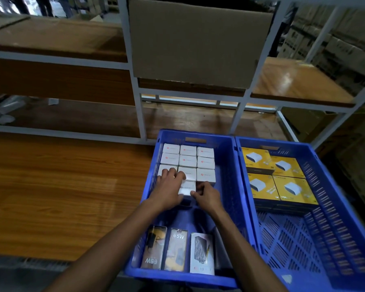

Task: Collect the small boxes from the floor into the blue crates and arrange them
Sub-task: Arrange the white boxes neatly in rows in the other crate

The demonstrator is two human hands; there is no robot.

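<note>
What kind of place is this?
Probably a warehouse or stockroom: metal shelving racks, a big cardboard carton, and blue crates filled with boxed goods, such as white boxes and yellow boxes.

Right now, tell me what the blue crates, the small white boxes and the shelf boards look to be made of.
Blue slotted crates: moulded plastic, judging by the vented walls. Small white boxes: probably printed cardboard with a slight sheen. Brown shelf boards: likely wood-grain laminate; they look glossy.

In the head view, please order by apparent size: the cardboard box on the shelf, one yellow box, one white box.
1. cardboard box
2. yellow box
3. white box
The cardboard box is farther away, yet clearly looks largest.
</note>
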